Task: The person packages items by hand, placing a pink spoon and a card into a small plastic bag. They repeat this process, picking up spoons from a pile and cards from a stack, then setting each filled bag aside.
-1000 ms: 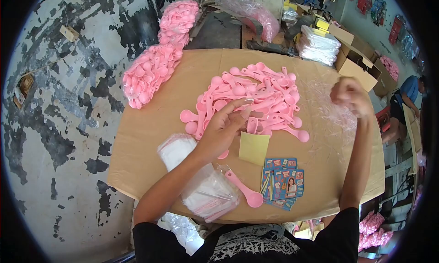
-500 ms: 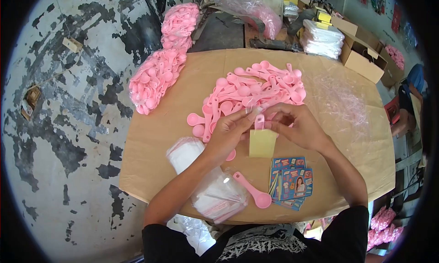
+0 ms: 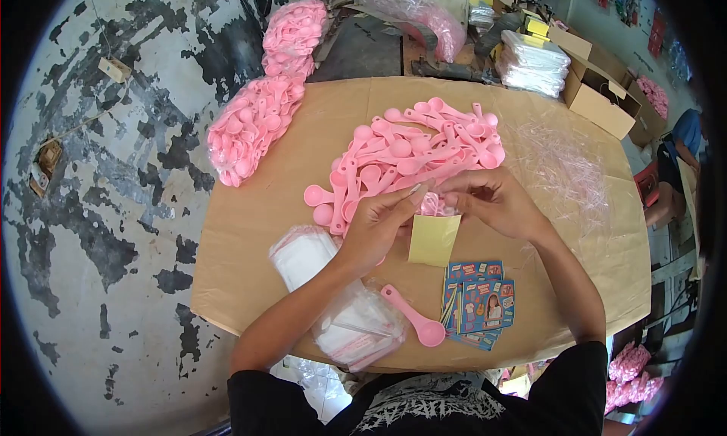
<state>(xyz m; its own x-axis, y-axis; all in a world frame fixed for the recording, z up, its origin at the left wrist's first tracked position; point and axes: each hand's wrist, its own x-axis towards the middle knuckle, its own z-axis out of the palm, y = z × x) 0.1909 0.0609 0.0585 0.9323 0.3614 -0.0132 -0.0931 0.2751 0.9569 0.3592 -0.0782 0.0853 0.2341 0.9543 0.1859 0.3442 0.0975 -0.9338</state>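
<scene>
My left hand and my right hand meet over the middle of the table, thumbs and fingers pinched. Between them they grip the top of a clear plastic bag, crinkled and shiny, with pink plastic showing through. A plain yellow card hangs just below the fingers, apparently inside the bag. Beyond the hands lies a heap of pink measuring spoons. Nearer my body are a single pink spoon, a small pile of printed blue cards and a stack of clear bags, partly under my left forearm.
Two bulging bags of pink spoons lie at the table's left back edge. Loose clear plastic spreads over the right side. Packed plastic and an open cardboard box stand behind. Another person sits at far right.
The pink spoon handle that stuck up above the yellow card is now covered by crinkled clear plastic at my fingertips. Both hands stay in nearly the same place.
</scene>
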